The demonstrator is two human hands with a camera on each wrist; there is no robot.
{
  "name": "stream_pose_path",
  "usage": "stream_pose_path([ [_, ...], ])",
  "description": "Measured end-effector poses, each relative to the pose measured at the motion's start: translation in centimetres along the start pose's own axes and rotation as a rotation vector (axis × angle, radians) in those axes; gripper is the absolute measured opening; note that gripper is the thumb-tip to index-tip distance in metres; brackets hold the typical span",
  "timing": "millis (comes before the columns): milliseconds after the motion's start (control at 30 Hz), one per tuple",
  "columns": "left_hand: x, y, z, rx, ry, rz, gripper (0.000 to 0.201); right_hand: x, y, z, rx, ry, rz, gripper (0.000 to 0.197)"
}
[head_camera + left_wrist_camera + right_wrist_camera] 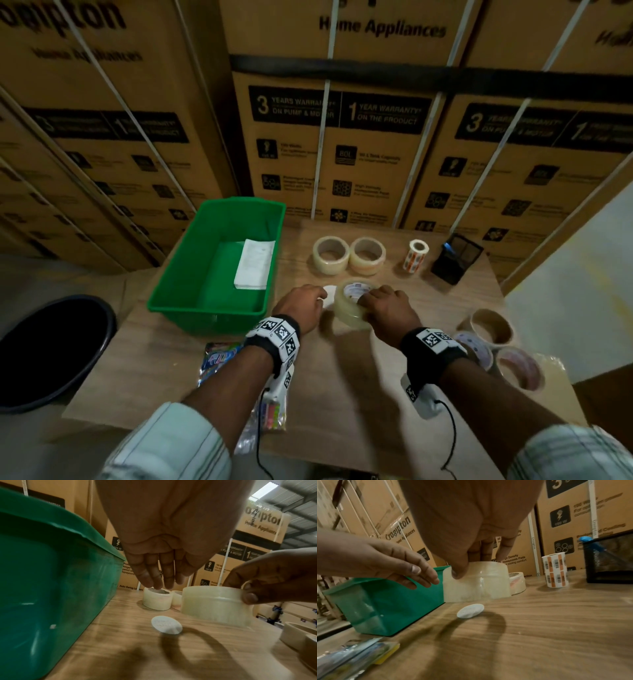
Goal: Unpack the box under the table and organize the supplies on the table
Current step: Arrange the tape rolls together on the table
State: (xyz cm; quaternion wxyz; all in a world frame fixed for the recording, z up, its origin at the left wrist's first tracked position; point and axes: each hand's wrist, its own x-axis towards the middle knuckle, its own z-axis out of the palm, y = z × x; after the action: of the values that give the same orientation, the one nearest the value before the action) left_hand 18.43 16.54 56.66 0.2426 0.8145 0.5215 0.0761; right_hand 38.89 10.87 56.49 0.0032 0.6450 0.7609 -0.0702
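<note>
My right hand grips a clear tape roll from above, thumb on its near side, a little above the wooden table; its ring-shaped shadow falls on the wood. The roll also fills the middle of the right wrist view. My left hand hovers just left of it with straight, relaxed fingers, holding nothing. A small white disc lies flat on the table under that hand. Two more clear tape rolls stand side by side at the back.
A green bin holding a white paper stack is at the left. A label roll and black mesh holder stand back right. Several tape rolls lie right, coloured packets near left. Cardboard boxes wall the back; a black bucket sits on the floor.
</note>
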Motion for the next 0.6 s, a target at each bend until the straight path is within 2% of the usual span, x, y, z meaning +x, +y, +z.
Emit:
stream_pose_path([
  [200,3.4,0.6,0.5,0.023,-0.021,-0.111,0.030,4.5,0.5,2.3,-0.065,0.000,0.004,0.053],
  [500,8.0,2.0,1.5,-0.011,-0.015,-0.133,0.030,8.5,1.7,4.6,-0.082,-0.088,-0.023,0.038],
  [600,9.1,2.0,1.6,-0.005,-0.011,-0.156,0.029,9.6,2.0,4.1,0.018,-0.025,-0.051,0.044],
])
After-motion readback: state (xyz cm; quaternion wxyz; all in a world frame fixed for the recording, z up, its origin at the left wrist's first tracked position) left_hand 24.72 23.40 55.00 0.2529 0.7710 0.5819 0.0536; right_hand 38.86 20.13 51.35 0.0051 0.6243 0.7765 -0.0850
